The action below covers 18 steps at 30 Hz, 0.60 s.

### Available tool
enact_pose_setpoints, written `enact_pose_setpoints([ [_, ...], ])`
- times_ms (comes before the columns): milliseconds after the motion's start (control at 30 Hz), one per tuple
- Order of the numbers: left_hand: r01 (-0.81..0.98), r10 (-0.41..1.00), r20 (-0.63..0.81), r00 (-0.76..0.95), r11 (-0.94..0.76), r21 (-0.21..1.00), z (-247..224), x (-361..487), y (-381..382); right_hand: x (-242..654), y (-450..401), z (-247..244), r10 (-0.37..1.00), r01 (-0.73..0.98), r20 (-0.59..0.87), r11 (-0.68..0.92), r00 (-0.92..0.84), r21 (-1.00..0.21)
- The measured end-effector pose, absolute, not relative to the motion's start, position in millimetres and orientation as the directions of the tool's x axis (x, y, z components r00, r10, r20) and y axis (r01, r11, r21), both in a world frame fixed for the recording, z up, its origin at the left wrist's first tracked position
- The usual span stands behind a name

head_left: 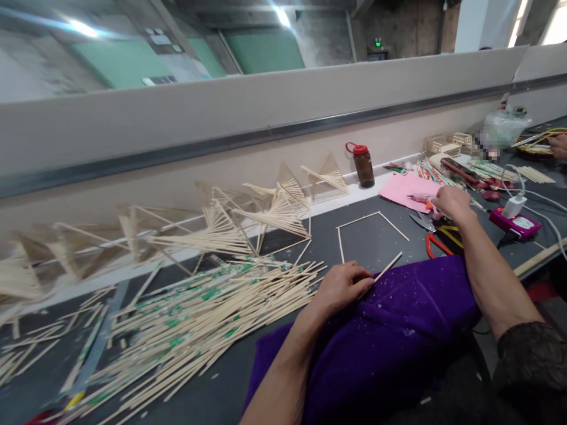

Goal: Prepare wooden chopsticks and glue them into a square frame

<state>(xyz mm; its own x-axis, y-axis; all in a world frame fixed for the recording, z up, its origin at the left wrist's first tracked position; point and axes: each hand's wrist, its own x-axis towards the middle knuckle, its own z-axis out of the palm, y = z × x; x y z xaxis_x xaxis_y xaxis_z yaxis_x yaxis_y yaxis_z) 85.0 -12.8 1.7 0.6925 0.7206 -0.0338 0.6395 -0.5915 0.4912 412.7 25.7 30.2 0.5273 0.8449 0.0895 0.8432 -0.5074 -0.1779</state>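
Note:
My left hand (pixel 343 287) is closed on a thin wooden stick (pixel 390 265) just above the purple cloth (pixel 425 289). Beyond it, on the dark table, several sticks (pixel 358 220) form an open angular outline. My right hand (pixel 454 203) reaches over the edge of a pink sheet (pixel 394 188), its fingers closed around the handles of a small pliers-like tool (pixel 420 198); its exact kind is blurred. Just below lie orange-handled pliers (pixel 438 245) and a metal blade-like tool (pixel 423 222).
A heap of loose sticks (pixel 212 313) spreads across the left. Fan-shaped stick models (pixel 274 212) line the wall. A brown bottle with a red cap (pixel 364 168) stands at the back. A purple power strip (pixel 516 224) with white cables lies right. Another person's hand (pixel 559 146) shows far right.

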Motion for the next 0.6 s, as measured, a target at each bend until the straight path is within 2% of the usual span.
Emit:
enact_pose_setpoints([
  [100,0.623,0.712,-0.020,0.702,-0.601,0.501,0.2,86.7,-14.0,427.3,34.4,19.6,0.826,0.822,-0.037,-0.563,0.562,-0.084],
  [233,0.609,0.694,-0.029,0.719,-0.610,0.507,-1.6,88.3,-15.0,427.2,42.3,4.9,0.843,0.840,-0.074,-0.537,0.533,-0.073],
  [433,0.621,0.696,-0.045,0.717,-0.608,0.495,-0.4,90.0,-16.9,431.7,43.5,2.7,0.798,0.780,-0.053,-0.599,0.601,-0.181],
  [533,0.619,0.688,-0.047,0.724,-0.619,0.483,0.2,90.9,-18.5,438.9,38.8,3.5,0.750,0.724,-0.005,-0.641,0.662,-0.256],
  [600,0.615,0.686,-0.044,0.727,-0.621,0.486,0.2,91.3,-19.4,441.6,34.4,3.9,0.752,0.731,0.061,-0.614,0.657,-0.298],
])
